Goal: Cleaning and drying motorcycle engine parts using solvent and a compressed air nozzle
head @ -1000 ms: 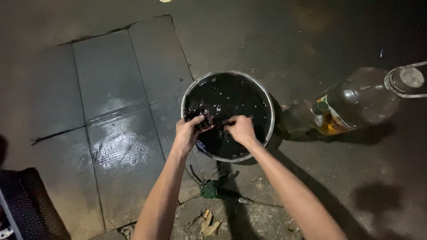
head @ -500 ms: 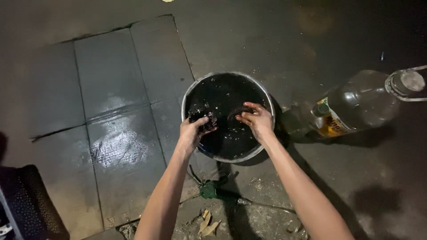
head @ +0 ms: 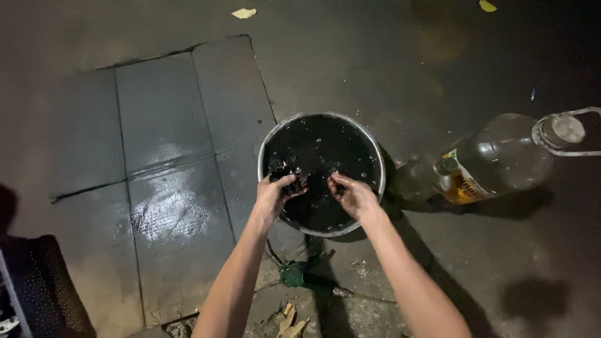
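Now both hands are working inside a round metal basin (head: 376,164) that is standing on the wet ground and is filled with black, bubbly liquid. The left hand (head: 273,195) is reaching over the near rim, and its fingers (head: 292,182) are curling around a dark, wet lump (head: 280,169), which is sticking out just beyond the fingertips at the left side of the basin. I cannot tell what this lump is; it is as black as the liquid. The right hand (head: 353,194) is lying over the liquid just to the right of it, palm turning upward, with the fingers bent loosely; whether something small is held in them I cannot tell.

As I judge it, the step in hand is washing or rubbing the lump in the liquid. The next move is probably calling for the right fingers to come back to the lump, so that both hands can squeeze it without tipping the basin.

Further right of the right hand, a big transparent bottle (head: 501,156) is lying on its side. Behind both wrists, a small green bottle-like thing (head: 294,273) is resting on the ground.
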